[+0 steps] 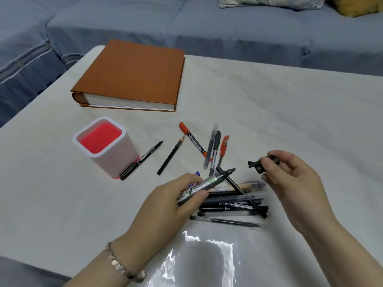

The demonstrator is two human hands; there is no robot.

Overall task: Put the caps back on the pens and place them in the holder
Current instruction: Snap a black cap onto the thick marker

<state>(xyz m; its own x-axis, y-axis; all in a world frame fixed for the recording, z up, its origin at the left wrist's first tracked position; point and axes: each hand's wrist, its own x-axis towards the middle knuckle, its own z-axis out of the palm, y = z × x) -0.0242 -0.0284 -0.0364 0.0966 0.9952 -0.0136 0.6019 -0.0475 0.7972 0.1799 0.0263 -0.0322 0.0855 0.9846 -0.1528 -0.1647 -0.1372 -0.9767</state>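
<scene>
The marker lies in your left hand, whose fingers wrap its barrel near the back end; its bare tip points up and to the right, above the pile of pens. The cap is pinched in the fingertips of your right hand, near the tip but not touching it; it is blurred, so which end faces the marker I cannot tell.

The step in hand looks like capping; turn the cap so its open mouth faces the tip, line it up with the barrel's axis and push straight on until it seats; a slanted push would likely smear ink on your fingers. Hold the barrel steady and let the right hand do the travelling.

The holder, white with a red inside, stands to the left, well apart from both hands; no pen shows in it, so the task seems at its start. A thin black pen lies against its base; a pencil, an orange marker and a few more pens lie scattered between holder and pile.

The worktop is pale and glossy, with glare near you; a brown album lies at its far left; a blue sofa runs behind.
</scene>
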